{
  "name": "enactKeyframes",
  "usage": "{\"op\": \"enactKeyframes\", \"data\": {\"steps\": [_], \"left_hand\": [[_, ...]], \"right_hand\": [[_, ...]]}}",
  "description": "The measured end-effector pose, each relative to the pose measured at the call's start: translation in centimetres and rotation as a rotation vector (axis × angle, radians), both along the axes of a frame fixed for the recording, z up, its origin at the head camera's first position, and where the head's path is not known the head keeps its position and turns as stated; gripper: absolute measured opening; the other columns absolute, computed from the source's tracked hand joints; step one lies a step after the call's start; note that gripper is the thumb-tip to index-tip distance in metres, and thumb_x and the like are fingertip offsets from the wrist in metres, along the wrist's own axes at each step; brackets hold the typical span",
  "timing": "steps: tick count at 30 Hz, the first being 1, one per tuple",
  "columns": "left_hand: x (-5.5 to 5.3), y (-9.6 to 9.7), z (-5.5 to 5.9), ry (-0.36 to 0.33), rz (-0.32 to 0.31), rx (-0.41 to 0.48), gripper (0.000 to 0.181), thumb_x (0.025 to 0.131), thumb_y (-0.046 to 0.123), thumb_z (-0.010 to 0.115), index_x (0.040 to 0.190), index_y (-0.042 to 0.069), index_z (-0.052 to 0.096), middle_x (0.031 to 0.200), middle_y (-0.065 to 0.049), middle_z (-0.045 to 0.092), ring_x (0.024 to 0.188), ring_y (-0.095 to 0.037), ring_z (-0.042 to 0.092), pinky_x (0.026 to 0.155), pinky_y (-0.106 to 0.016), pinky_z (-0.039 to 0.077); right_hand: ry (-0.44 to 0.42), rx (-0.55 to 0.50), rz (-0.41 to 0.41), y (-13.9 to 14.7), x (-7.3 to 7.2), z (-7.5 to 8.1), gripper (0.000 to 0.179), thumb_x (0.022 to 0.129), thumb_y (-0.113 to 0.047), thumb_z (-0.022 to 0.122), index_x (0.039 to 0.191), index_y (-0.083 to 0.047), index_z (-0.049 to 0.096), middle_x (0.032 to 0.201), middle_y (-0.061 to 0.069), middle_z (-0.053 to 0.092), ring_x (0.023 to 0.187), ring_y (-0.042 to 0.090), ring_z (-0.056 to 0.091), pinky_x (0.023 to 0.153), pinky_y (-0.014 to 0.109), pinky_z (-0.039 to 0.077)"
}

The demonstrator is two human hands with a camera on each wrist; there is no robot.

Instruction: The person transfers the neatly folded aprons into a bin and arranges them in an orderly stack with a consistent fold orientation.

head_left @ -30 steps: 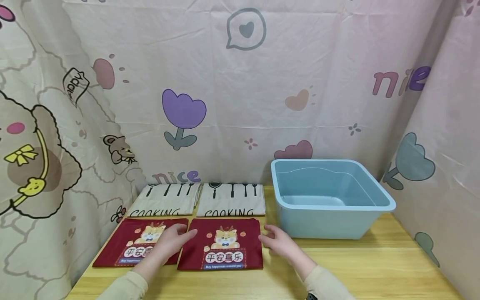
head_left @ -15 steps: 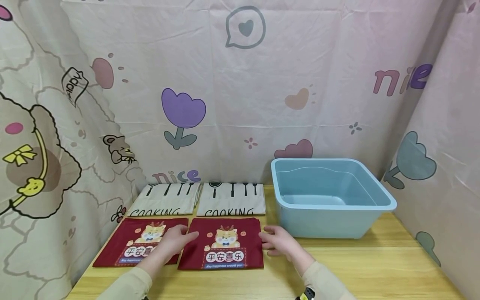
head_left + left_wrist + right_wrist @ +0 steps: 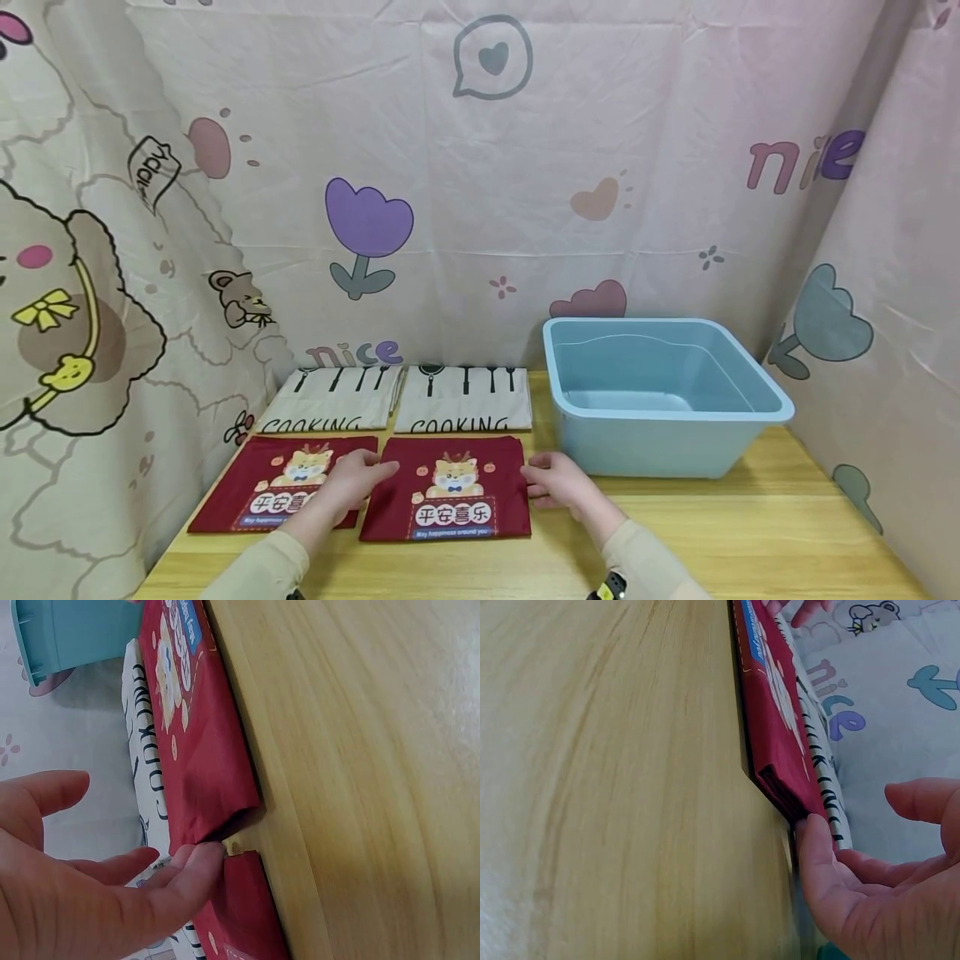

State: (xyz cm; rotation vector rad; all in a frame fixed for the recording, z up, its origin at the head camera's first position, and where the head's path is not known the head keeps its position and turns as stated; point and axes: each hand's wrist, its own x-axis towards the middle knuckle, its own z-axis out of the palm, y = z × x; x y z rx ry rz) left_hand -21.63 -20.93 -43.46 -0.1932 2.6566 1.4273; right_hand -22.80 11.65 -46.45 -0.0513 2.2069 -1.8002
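A folded dark red cloth [image 3: 453,492] with a cartoon animal and Chinese lettering lies flat between my two hands. My left hand [image 3: 348,481] is at its left edge, with the fingertips tucked against the lower corner in the left wrist view and the thumb [image 3: 64,789] standing apart above. At the right edge, the fingertips of my right hand [image 3: 558,482] touch the folded layers. The right thumb [image 3: 922,799] is raised clear of the cloth. A second red cloth [image 3: 240,492] with the same print lies to the left, partly hidden behind my left hand and forearm.
Two folded white cloths with utensil prints and COOKING lettering, a left one [image 3: 330,404] and a right one [image 3: 463,404], lie behind the red ones. A light blue plastic tub [image 3: 645,446] stands at the back right of the wooden table [image 3: 712,533]. Printed curtains [image 3: 465,208] hang around it.
My right hand has moved slightly in, its fingers now at the right edge of the middle red cloth. The left hand stays nearly in place at the other edge.
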Motion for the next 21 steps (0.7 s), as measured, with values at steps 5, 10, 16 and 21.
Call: {"op": "enactKeyframes", "data": {"steps": [5, 10, 16, 21], "left_hand": [[0.0, 0.1, -0.1, -0.033, 0.019, 0.055, 0.061, 0.094, 0.025, 0.065, 0.130, -0.019, 0.044, 0.128, -0.034, 0.050, 0.108, -0.039, 0.056, 0.083, -0.054, 0.055], [-0.2, 0.1, -0.5, -0.018, 0.028, 0.058, 0.058, 0.094, 0.020, 0.065, 0.130, -0.020, 0.043, 0.127, -0.035, 0.050, 0.106, -0.039, 0.057, 0.084, -0.054, 0.054], [-0.4, -0.3, -1.0, -0.005, 0.042, 0.051, 0.054, 0.094, 0.014, 0.064, 0.129, -0.021, 0.043, 0.125, -0.038, 0.050, 0.103, -0.042, 0.059, 0.082, -0.053, 0.055], [-0.8, -0.6, -1.5, -0.010, 0.051, 0.063, 0.049, 0.094, 0.008, 0.062, 0.127, -0.023, 0.044, 0.118, -0.037, 0.054, 0.100, -0.044, 0.061, 0.079, -0.050, 0.057]], "right_hand": [[-0.015, -0.021, -0.012, 0.0, -0.1, -0.3, 0.048, 0.097, -0.008, 0.057, 0.127, 0.024, 0.037, 0.098, 0.019, 0.066, 0.082, 0.025, 0.067, 0.072, 0.041, 0.059], [-0.020, -0.016, -0.034, -0.1, -0.2, -0.5, 0.046, 0.096, -0.005, 0.058, 0.126, 0.023, 0.039, 0.096, 0.018, 0.063, 0.077, 0.019, 0.065, 0.072, 0.041, 0.059], [-0.019, -0.020, -0.055, -0.4, -0.4, -0.8, 0.038, 0.094, -0.002, 0.058, 0.122, 0.021, 0.045, 0.088, 0.014, 0.060, 0.073, 0.018, 0.060, 0.071, 0.041, 0.059], [-0.009, -0.021, -0.049, -0.5, -0.6, -1.1, 0.032, 0.095, 0.000, 0.057, 0.118, 0.021, 0.049, 0.087, 0.014, 0.060, 0.073, 0.018, 0.060, 0.070, 0.039, 0.059]]}}
